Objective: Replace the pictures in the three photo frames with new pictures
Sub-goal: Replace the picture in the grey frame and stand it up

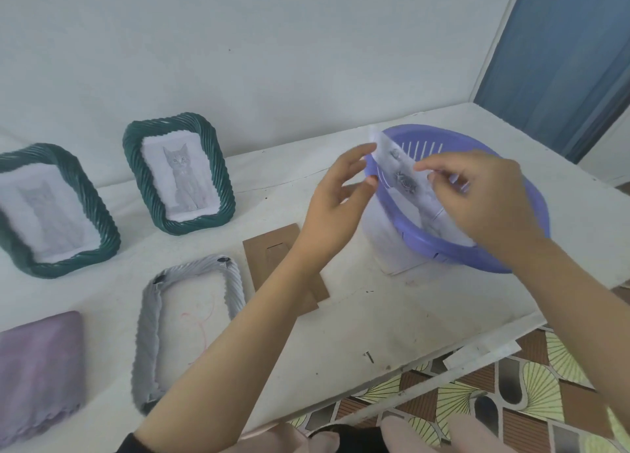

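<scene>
White table [392, 323] against a pale wall, two green frames [179, 174] standing at far left with cat pictures, one emptied frame [191, 330] lying face down near its cardboard backing [272, 258]. Over the purple basket [531, 193], the right hand [484, 200] pinches a new picture [399, 169], fingers closed on it; the left hand [334, 207] is open, fingertips just reaching its edge. Best held by the edges, flat, uncreased.

Both forearms are bare from wrist to elbow, the left hand [335, 196] and right hand [484, 196] without rings, watch or gloves, a dark sleeve [128, 446] edge showing at the left elbow, and pale pink trousers [416, 434] over the knees below.
</scene>
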### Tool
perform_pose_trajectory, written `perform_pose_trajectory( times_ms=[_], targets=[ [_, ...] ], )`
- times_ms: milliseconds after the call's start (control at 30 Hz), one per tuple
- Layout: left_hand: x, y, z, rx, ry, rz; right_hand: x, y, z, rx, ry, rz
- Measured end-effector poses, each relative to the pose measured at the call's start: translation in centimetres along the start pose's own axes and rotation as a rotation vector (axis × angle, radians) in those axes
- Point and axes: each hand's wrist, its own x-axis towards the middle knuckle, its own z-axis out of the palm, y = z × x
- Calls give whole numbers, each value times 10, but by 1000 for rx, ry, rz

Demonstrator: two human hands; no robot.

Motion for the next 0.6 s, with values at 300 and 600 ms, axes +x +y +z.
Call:
perform_pose_trajectory(
  times_ms=[300,600],
  targets=[
    [-15,7,-40,-253,205,-352,-41,-49,47,-2,-154,-289],
    [-69,2,-125,-119,66,-395,-62,-98,99,738,-214,403]
  ],
)
